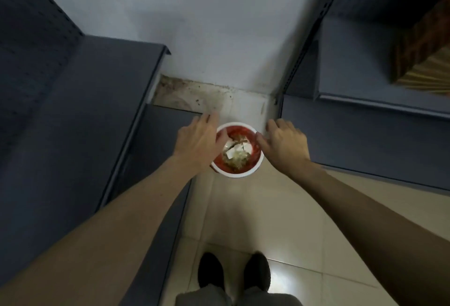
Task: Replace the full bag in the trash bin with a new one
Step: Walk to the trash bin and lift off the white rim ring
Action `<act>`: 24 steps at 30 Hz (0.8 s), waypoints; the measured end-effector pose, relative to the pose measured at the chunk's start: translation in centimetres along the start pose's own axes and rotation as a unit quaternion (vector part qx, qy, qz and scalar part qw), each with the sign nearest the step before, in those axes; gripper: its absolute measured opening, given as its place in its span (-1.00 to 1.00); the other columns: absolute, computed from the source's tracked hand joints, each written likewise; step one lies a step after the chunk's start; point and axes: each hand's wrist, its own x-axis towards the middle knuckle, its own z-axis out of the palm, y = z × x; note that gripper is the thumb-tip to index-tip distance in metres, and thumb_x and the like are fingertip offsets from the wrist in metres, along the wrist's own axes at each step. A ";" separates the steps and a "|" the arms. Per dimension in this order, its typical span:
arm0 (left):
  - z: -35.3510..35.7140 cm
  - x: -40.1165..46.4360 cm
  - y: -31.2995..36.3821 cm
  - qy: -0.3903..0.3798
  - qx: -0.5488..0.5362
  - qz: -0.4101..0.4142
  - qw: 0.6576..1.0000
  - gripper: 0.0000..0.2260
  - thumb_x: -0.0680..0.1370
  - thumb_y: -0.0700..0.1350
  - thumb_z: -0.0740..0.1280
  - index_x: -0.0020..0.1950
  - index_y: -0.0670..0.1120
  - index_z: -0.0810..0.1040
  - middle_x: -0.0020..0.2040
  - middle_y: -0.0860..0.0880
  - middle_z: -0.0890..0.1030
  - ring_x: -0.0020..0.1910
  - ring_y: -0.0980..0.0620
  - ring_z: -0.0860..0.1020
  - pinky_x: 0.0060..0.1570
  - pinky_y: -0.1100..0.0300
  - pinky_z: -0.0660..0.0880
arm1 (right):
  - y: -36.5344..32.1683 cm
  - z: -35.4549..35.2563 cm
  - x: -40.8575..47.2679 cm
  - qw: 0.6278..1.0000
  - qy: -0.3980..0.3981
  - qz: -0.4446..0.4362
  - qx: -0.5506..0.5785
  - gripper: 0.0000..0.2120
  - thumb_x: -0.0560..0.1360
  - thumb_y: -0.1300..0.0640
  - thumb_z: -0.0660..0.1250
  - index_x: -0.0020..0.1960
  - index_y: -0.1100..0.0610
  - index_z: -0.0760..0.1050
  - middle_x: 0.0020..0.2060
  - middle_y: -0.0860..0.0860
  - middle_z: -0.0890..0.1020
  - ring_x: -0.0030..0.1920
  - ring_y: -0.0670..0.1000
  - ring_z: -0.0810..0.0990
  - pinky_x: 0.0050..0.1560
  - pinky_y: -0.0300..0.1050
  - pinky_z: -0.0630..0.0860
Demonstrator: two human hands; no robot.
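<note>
We're looking straight down at a small white trash bin on the tiled floor, tucked between two dark shelf units, one at nine o'clock and one at three. That tight corner explains why both arms reach in from six o'clock, close together. The bin wears a red bag, and it's heaped with paper and scraps right up near the rim, so it looks full and due to come out.

Our left hand sits at the bin's nine o'clock edge, fingers loosely spread, thumb over the rim; we can't tell whether it has pinched any plastic yet. Our right hand mirrors it at three o'clock, open, thumb touching the bag's edge. Opposite sides make sense: we'd judge we're about to gather the bag's mouth evenly so nothing spills. No fresh bag is visible.
</note>
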 end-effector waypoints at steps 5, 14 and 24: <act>14.0 3.5 -4.0 0.008 0.016 -0.006 1.000 -0.72 0.62 0.06 0.12 0.18 -0.11 0.41 0.02 -0.11 0.53 -0.05 -0.08 0.51 -0.27 0.07 0.37 | 3.3 13.0 4.6 1.000 0.024 0.001 -0.002 -0.64 0.60 -0.10 0.11 0.05 0.20 0.44 -0.04 0.15 0.57 -0.04 0.17 0.53 -0.16 0.02 0.44; 33.5 9.0 -11.4 0.051 0.080 -0.036 0.995 -0.68 0.63 0.05 0.10 0.32 -0.04 0.34 0.00 -0.11 0.53 -0.13 -0.09 0.53 -0.33 0.09 0.30 | 9.5 32.0 10.4 0.997 0.069 0.039 -0.018 -0.64 0.58 -0.13 0.11 0.15 0.15 0.37 0.00 0.14 0.54 -0.01 0.19 0.52 -0.23 -0.02 0.38; 38.8 10.4 -13.4 0.086 0.025 -0.016 0.996 -0.57 0.63 -0.06 0.13 0.50 -0.06 0.24 -0.32 -0.05 0.46 -0.46 -0.03 0.40 -0.42 0.14 0.31 | 10.8 37.5 11.1 0.988 0.152 0.003 -0.013 -0.87 0.57 0.06 0.13 0.03 0.12 0.30 -0.41 -0.01 0.48 -0.49 0.08 0.42 -0.44 -0.14 0.29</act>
